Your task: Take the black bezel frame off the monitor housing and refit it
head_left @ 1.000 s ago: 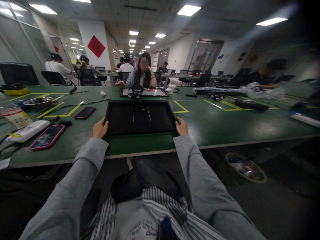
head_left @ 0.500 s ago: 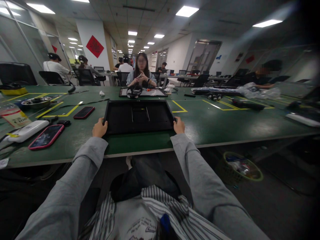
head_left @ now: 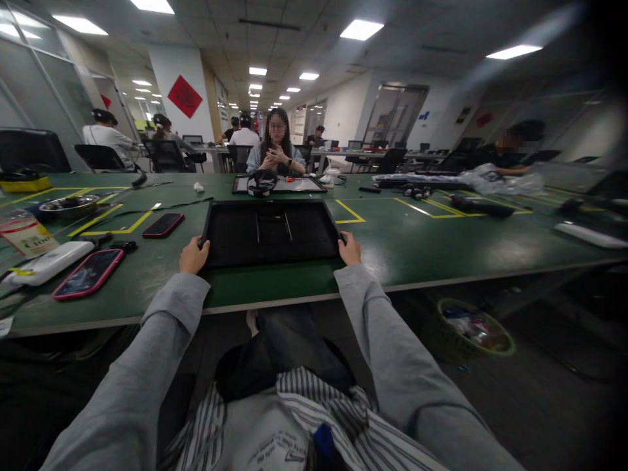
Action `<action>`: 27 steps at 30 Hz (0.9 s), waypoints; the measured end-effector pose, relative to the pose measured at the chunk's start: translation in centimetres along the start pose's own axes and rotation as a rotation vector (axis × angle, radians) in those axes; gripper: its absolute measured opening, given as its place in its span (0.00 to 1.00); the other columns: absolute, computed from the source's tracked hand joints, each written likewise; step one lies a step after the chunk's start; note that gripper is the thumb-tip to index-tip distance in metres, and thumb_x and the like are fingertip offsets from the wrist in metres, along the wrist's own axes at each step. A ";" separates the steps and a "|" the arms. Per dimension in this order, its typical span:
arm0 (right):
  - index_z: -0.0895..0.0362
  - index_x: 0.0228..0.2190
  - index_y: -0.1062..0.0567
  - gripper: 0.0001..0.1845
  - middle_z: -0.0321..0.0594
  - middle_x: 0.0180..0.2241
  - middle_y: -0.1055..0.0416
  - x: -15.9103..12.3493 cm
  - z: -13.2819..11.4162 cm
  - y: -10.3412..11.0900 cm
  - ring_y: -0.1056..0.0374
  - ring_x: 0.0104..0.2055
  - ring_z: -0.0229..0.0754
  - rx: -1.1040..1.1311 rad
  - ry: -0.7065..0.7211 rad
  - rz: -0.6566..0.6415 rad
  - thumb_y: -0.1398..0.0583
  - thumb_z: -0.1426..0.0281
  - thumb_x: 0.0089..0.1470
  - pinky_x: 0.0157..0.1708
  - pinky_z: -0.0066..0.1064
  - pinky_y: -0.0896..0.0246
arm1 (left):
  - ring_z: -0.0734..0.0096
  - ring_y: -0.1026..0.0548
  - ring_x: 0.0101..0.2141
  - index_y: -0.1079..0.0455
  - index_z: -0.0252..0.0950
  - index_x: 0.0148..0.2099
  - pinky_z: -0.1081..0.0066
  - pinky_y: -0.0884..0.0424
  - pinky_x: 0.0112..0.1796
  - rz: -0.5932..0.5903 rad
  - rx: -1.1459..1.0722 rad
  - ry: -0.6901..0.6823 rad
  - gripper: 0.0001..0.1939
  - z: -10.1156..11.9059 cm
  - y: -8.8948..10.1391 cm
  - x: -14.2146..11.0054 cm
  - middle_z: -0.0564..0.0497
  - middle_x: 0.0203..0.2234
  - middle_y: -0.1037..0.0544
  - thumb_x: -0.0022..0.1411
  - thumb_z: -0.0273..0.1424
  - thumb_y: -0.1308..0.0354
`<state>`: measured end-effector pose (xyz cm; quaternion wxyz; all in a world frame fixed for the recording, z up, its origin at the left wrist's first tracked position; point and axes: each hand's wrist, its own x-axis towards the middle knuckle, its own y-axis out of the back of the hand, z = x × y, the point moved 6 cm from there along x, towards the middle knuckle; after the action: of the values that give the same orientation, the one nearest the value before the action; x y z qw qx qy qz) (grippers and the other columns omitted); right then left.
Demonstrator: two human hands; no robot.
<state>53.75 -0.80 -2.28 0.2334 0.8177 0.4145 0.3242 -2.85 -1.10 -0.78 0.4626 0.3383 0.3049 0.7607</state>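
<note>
Contact barely changes: left hand (head_left: 194, 256) and right hand (head_left: 350, 248) still grip the black, rectangular, plastic-looking panel (head_left: 273, 245) between them, apparently steadying it.

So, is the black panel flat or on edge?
Roughly flat: the black panel shows its broad face upward between left hand and right hand.

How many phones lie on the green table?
2: the near phone, left of the left hand, and the far phone, left of the black panel. More may be hidden.
</note>
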 end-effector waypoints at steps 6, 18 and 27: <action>0.55 0.55 0.26 0.23 0.51 0.51 0.23 0.3 0.4 -0.2 0.31 0.56 0.56 0.013 0.006 0.012 0.43 0.66 0.59 0.59 0.53 0.38 | 0.51 0.25 0.58 0.31 0.34 0.66 0.58 0.31 0.58 0.046 -0.026 -0.043 0.27 0.1 0.3 0.1 0.38 0.58 0.22 0.71 0.42 0.46; 0.56 0.56 0.27 0.24 0.53 0.54 0.23 0.2 0.4 -0.3 0.32 0.58 0.59 -0.003 0.028 -0.005 0.45 0.69 0.58 0.59 0.56 0.38 | 0.50 0.25 0.59 0.33 0.34 0.67 0.57 0.31 0.58 0.023 -0.030 -0.045 0.28 0.1 0.1 0.1 0.37 0.58 0.23 0.70 0.41 0.46; 0.57 0.56 0.27 0.24 0.53 0.54 0.24 0.2 0.3 -0.2 0.33 0.59 0.59 -0.007 0.027 -0.009 0.45 0.70 0.58 0.60 0.55 0.38 | 0.51 0.24 0.58 0.34 0.35 0.67 0.57 0.30 0.58 0.007 -0.027 -0.037 0.28 0.0 0.0 0.1 0.37 0.58 0.22 0.71 0.41 0.47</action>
<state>53.94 -0.57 -2.55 0.2321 0.8105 0.4202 0.3356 -2.88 -0.95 -0.79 0.4701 0.3473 0.2849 0.7597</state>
